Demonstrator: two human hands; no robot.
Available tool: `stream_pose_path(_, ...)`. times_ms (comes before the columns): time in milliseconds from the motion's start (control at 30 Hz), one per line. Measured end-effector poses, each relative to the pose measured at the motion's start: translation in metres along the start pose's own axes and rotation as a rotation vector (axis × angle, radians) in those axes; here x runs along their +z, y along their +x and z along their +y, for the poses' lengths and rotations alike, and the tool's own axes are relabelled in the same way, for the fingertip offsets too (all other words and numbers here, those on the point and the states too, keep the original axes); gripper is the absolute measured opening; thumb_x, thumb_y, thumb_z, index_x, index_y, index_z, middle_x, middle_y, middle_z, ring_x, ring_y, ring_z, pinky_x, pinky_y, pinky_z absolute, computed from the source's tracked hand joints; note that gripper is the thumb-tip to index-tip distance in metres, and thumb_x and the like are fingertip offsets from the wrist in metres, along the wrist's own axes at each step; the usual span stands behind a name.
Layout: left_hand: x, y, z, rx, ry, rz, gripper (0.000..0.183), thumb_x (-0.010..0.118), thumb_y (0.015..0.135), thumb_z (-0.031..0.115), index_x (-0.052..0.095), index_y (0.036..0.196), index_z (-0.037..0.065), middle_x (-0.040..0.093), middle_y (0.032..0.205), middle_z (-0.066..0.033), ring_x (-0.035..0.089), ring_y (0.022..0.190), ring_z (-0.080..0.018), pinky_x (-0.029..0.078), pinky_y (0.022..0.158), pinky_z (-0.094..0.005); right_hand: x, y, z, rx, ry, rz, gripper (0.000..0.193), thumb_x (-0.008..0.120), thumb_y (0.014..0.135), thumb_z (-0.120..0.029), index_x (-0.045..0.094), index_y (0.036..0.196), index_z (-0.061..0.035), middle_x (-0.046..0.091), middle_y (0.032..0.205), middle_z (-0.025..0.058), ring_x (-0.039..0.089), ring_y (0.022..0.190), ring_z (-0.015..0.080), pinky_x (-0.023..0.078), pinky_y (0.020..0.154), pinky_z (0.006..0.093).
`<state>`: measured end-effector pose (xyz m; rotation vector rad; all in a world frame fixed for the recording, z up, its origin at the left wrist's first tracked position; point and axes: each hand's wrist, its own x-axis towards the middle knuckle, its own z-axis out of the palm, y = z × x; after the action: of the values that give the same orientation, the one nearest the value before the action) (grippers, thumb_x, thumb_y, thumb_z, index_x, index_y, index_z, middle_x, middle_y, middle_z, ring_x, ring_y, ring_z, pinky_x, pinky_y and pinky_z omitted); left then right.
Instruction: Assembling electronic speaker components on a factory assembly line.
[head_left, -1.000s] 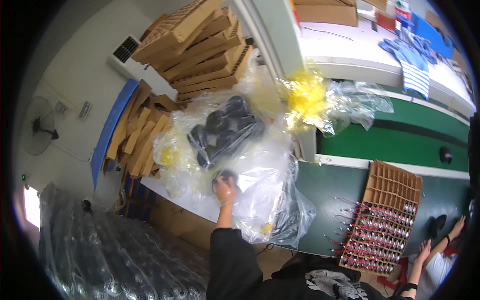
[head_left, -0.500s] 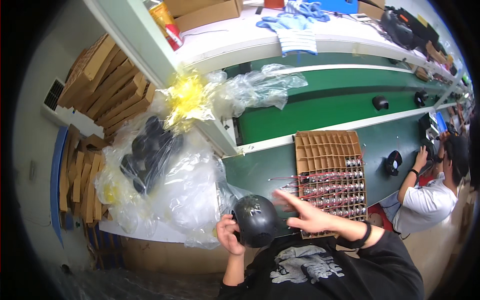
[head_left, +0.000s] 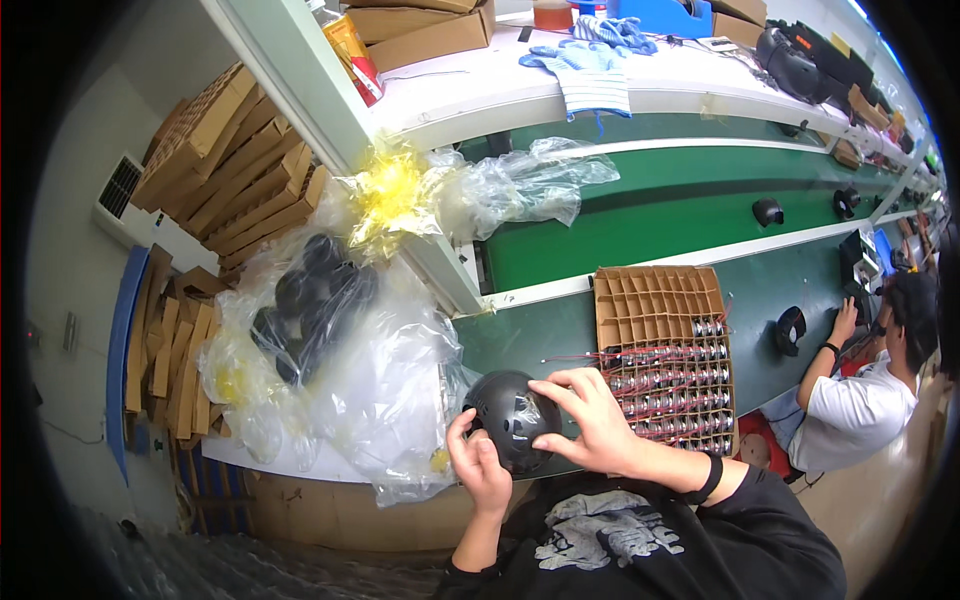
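While the left hand (head_left: 482, 465) grips the lower left edge of a round black shell (head_left: 508, 400), the right hand (head_left: 588, 420) sets a parted thumb and forefinger at the shell's right face; whether they pinch anything there is hard to tell. The shell sits between both hands. Clear plastic (head_left: 380, 380) lies left of the left hand; a cardboard tray (head_left: 655, 300) of metal parts (head_left: 690, 379) lies beyond the right.

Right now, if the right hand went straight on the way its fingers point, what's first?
The black shell; the right hand's fingertips appear to touch it. Beyond, probably the clear plastic, though depth is unclear.
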<state>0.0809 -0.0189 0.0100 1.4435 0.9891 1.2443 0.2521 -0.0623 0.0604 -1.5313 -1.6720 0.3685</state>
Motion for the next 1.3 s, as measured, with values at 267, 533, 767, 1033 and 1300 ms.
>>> stream_pose_path(267, -0.016, -0.005, -0.024, 0.507, 0.525, 0.055, 0.046, 0.043, 0.095, 0.036, 0.038, 0.119, -0.003, 0.056, 0.079, -0.0062, 0.05, 0.09, -0.0177, 0.037, 0.088, -0.0366, 0.002, 0.012, -0.005, 0.161, 0.249, 0.074, 0.028, 0.073, 0.079, -0.022, 0.058, 0.087, -0.0006, 0.054, 0.071, 0.0066, 0.051, 0.06, 0.0126, 0.045, 0.056, 0.0273)
stream_pose_path(533, -0.041, 0.006, -0.033, 0.926, 0.666, 0.023, 0.045, 0.05, 0.092, 0.038, 0.046, 0.112, -0.002, 0.055, 0.097, -0.0045, 0.039, 0.105, -0.029, 0.032, 0.093, -0.0439, 0.006, 0.018, -0.006, 0.132, 0.033, -0.162, 0.025, 0.052, 0.092, -0.022, 0.049, 0.076, -0.0014, 0.053, 0.061, 0.0172, 0.055, 0.059, 0.0375, 0.043, 0.053, 0.0447)
stream_pose_path(767, -0.008, 0.025, 0.0, -0.014, -0.079, -0.107, 0.047, 0.051, 0.092, 0.014, 0.032, 0.132, -0.004, 0.055, 0.11, -0.0149, 0.052, 0.102, -0.0181, 0.044, 0.084, -0.0301, 0.023, 0.023, 0.003, -0.019, -0.118, -0.073, 0.019, 0.057, 0.084, -0.018, 0.052, 0.072, -0.0042, 0.057, 0.061, 0.0134, 0.06, 0.059, 0.033, 0.047, 0.053, 0.0436)
stream_pose_path(1033, -0.008, 0.063, -0.04, -0.207, -0.297, 0.068, 0.033, 0.058, 0.09, 0.005, 0.05, 0.121, -0.002, 0.06, 0.071, 0.0003, 0.051, 0.065, -0.002, 0.04, 0.062, -0.0174, 0.045, 0.006, -0.027, -0.555, -0.03, -0.132, 0.018, 0.064, 0.071, -0.014, 0.047, 0.068, -0.0083, 0.046, 0.058, 0.0035, 0.051, 0.052, 0.0211, 0.044, 0.045, 0.0338)
stream_pose_path(1300, -0.058, 0.063, -0.035, -0.149, -0.275, 0.211, 0.032, 0.052, 0.093, 0.014, 0.049, 0.122, -0.001, 0.059, 0.107, -0.0125, 0.059, 0.092, -0.0154, 0.047, 0.081, -0.0271, -0.028, 0.127, -0.041, -0.616, -0.389, 0.325, 0.021, 0.065, 0.073, -0.008, 0.047, 0.062, -0.009, 0.045, 0.053, 0.0063, 0.047, 0.046, 0.0225, 0.04, 0.043, 0.0338)
